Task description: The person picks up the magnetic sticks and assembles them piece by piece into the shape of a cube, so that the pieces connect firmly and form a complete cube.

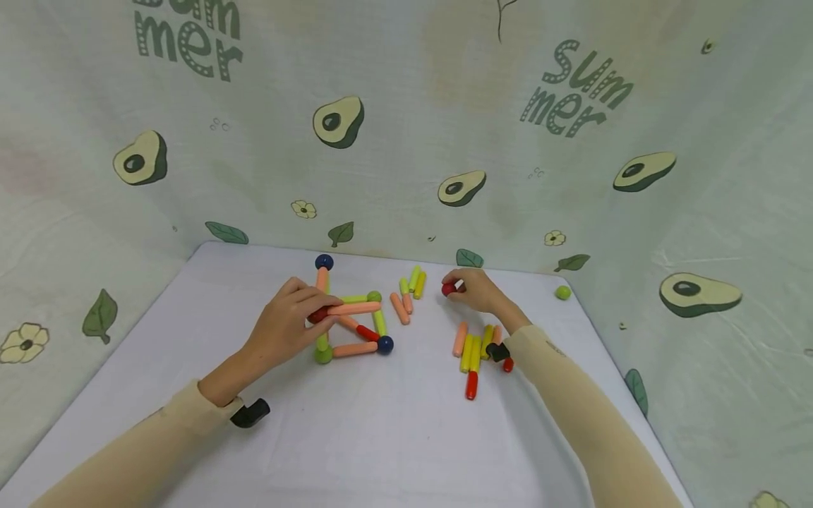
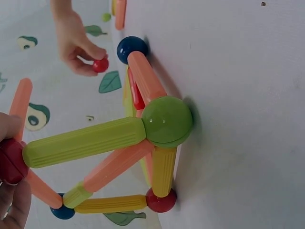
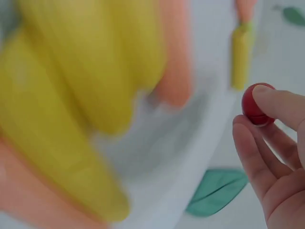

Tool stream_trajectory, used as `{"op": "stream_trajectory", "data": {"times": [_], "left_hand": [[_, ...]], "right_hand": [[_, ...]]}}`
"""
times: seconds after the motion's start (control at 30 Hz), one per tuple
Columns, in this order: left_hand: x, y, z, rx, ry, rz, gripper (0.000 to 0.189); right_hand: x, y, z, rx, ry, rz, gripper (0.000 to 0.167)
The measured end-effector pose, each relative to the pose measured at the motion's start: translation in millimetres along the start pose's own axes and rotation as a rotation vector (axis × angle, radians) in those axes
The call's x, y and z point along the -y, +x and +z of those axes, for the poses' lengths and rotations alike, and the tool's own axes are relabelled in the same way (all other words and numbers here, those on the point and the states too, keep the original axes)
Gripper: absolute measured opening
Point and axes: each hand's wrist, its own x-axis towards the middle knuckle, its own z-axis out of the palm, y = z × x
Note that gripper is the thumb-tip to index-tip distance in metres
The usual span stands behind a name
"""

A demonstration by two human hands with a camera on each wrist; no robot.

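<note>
My left hand (image 1: 288,321) grips a red ball (image 2: 11,161) at the top of a frame built from rods and balls. A light green rod (image 2: 86,141) runs from that ball down to a green ball (image 2: 167,121) on the table. An orange rod (image 1: 354,308) sticks out to the right from the held ball. Blue balls (image 1: 385,344) and a second green ball (image 1: 374,297) join other rods of the frame. Farther right, my right hand (image 1: 478,289) pinches a small red ball (image 3: 257,104) between thumb and fingers, close over the table.
Loose yellow, orange and red rods (image 1: 472,353) lie below my right forearm. Several short green, yellow and orange rods (image 1: 406,293) lie between the frame and my right hand. One green ball (image 1: 562,292) sits near the table's right edge. A printed cloth (image 1: 406,141) hangs behind.
</note>
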Motion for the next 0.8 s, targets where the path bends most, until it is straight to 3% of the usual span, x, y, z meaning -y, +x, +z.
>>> {"op": "stream_trajectory", "data": {"times": [0.27, 0.4, 0.67, 0.8], "left_hand": [[1.0, -3.1, 0.0, -0.004, -0.004, 0.001, 0.031], [-0.1, -3.5, -0.6, 0.001, 0.004, -0.019, 0.032], [-2.4, -1.2, -1.6, 0.007, 0.0, -0.017, 0.033], [-0.1, 2.7, -1.3, 0.021, 0.014, 0.028, 0.034]], "right_hand": [[88.5, -26.8, 12.1, -0.066, 0.21, -0.224, 0.033], [120.2, -35.2, 17.4, -0.068, 0.265, -0.277, 0.034], [141.2, -37.5, 24.2, -0.061, 0.339, -0.29, 0.034], [141.6, -37.8, 24.9, -0.063, 0.335, -0.294, 0.034]]}}
